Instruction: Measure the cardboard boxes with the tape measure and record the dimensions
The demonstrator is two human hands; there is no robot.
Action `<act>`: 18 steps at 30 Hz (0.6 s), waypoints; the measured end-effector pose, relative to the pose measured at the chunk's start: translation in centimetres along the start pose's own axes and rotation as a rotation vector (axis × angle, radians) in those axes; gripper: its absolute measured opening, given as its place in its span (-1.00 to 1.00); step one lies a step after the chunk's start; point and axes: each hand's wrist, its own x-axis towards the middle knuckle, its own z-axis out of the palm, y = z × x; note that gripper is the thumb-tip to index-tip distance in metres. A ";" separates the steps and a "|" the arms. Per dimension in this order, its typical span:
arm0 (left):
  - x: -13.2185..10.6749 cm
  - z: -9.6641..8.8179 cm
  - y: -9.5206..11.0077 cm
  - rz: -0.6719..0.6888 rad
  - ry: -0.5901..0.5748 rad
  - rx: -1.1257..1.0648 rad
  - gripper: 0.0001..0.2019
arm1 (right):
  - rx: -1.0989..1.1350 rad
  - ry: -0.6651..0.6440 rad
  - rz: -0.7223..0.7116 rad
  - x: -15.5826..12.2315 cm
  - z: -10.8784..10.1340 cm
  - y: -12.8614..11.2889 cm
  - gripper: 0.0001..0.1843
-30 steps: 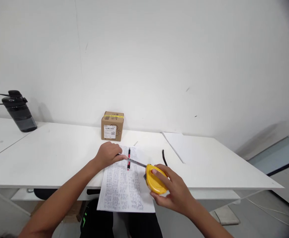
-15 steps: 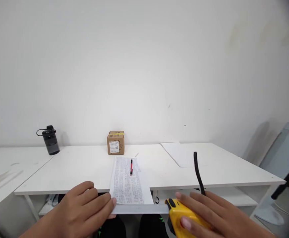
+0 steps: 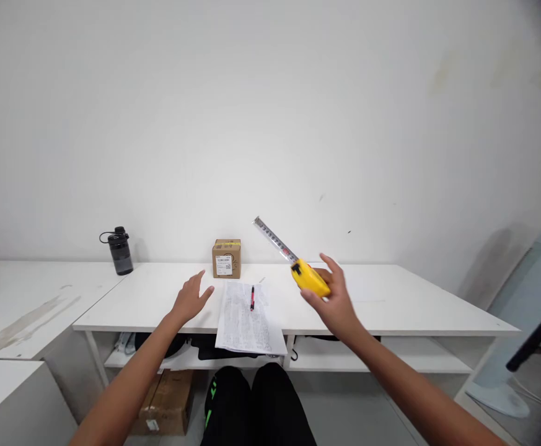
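Observation:
My right hand (image 3: 335, 298) grips a yellow tape measure (image 3: 311, 279) above the desk. Its metal blade (image 3: 274, 240) sticks out a short way, pointing up and to the left, with the numbers showing. My left hand (image 3: 192, 298) holds nothing; its fingers and thumb are apart over the desk, just left of the handwritten sheets. Nearest to that hand is a small cardboard box (image 3: 226, 260) with a white label and yellow tape. On the handwritten sheets (image 3: 245, 325) lies a red and black pen (image 3: 252, 298).
A dark water bottle (image 3: 121, 253) stands at the back left of the white desk (image 3: 172, 313). Under the desk are a shelf (image 3: 335, 360) and a larger cardboard box (image 3: 165, 402). Blank white paper (image 3: 365, 292) lies behind my right hand.
My left hand has let go of the blade end and moved forward over the desk. My right hand has lifted the tape measure up and forward; the blade now angles upward.

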 end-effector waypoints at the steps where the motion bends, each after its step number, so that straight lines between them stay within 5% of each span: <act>1: 0.9 1.8 -1.0 -0.144 -0.101 0.043 -0.26 | 0.129 0.021 0.204 1.1 1.7 -0.3 -0.07; 4: 2.5 6.6 -3.2 -0.354 -0.248 0.134 -0.18 | 0.433 0.057 0.694 4.4 6.7 -0.7 -0.37; 7: 2.6 9.6 -4.1 -0.401 -0.287 0.193 -0.13 | 0.636 -0.008 0.997 7.5 11.2 0.1 -0.70; 12: 2.2 10.9 -4.3 -0.351 -0.362 0.273 -0.14 | 0.692 -0.022 1.139 12.1 17.9 4.1 -0.68; 18: 1.8 11.6 -4.6 -0.353 -0.348 0.276 -0.16 | 0.559 -0.094 1.093 14.2 22.9 9.0 -0.40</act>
